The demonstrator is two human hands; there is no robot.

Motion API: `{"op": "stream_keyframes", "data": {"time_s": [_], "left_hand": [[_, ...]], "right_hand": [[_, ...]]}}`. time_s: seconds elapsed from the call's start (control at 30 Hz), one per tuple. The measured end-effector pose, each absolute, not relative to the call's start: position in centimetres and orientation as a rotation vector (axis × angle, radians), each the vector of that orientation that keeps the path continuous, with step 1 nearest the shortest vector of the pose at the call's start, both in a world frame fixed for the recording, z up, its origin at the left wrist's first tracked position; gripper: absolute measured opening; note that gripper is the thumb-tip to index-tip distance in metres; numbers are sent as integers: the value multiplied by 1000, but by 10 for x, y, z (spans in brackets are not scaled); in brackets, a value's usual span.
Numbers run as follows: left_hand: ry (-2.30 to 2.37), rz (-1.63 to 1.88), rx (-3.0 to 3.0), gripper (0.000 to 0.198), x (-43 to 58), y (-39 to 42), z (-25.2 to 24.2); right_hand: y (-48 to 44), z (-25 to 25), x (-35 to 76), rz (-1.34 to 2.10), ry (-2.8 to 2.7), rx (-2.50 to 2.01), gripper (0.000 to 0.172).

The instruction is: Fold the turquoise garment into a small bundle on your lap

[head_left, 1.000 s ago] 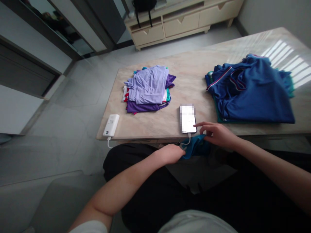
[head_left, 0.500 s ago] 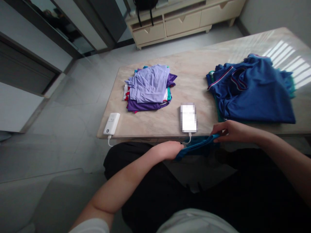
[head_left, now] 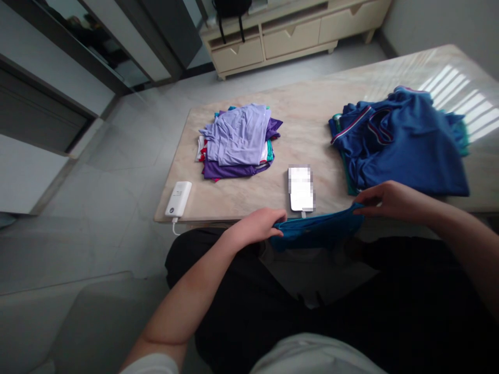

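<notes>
Stretched between my two hands is a blue garment (head_left: 317, 231), its upper edge level with the near table edge and the rest hanging over my lap. My left hand (head_left: 263, 224) pinches its left end, and my right hand (head_left: 384, 201) grips the right end. What kind of garment it is, I cannot tell. Just beyond its top edge lies a phone (head_left: 301, 188) with a blurred white screen and a cable at its near end. Dark blue folded clothes (head_left: 413, 150) with striped trim are piled past my right hand.
A lower pile of clothes, a lilac garment (head_left: 241, 135) on top, rests on the left of the marble-look table (head_left: 307, 114). At the table's left corner is a white power bank (head_left: 178, 199) with a cable. A cream cabinet (head_left: 292, 39) stands against the far side.
Both hands have risen slightly toward the table edge and moved apart. The blue garment is now spread wider and more level, covering the cable below the phone.
</notes>
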State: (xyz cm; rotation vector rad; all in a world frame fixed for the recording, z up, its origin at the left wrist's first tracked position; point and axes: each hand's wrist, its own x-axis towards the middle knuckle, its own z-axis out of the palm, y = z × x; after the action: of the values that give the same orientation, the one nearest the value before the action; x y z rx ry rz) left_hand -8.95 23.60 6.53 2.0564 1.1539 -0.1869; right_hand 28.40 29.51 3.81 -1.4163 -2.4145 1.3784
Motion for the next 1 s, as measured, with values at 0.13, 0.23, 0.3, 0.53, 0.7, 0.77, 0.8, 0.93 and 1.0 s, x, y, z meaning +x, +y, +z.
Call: {"op": "stream_keyframes", "data": {"time_s": [0.13,0.23,0.3,0.53,0.7,0.77,0.8,0.93,1.0], "left_hand": [[1129,-202,2120,20,-89,237,68],[1103,-228,2150,16,-89,237,70],[1082,-243,2150,15,-90,237,71],[1035,-245,2098,32,-89,234,71],[1138,-257,2130,38,-88,232,67],[1223,-260,2146,42,-90,232,65],[1266,-260,2151,43,-91,232,63],[1371,-255,2152,31,-94,234,59],[1386,-236,2147,27,-95,235,59]], "right_hand": [[297,39,285,1365,-2491,-1452,42],[297,41,284,1345,-2498,-1486,44],[297,41,284,1313,-2503,-1496,44],[293,45,280,1133,-2569,-1460,33],[291,50,275,1125,-2516,-1466,27],[290,50,274,1147,-2509,-1459,26],[290,50,273,1163,-2508,-1450,26],[288,52,271,1259,-2496,-1399,30],[287,54,269,1344,-2487,-1362,33]]}}
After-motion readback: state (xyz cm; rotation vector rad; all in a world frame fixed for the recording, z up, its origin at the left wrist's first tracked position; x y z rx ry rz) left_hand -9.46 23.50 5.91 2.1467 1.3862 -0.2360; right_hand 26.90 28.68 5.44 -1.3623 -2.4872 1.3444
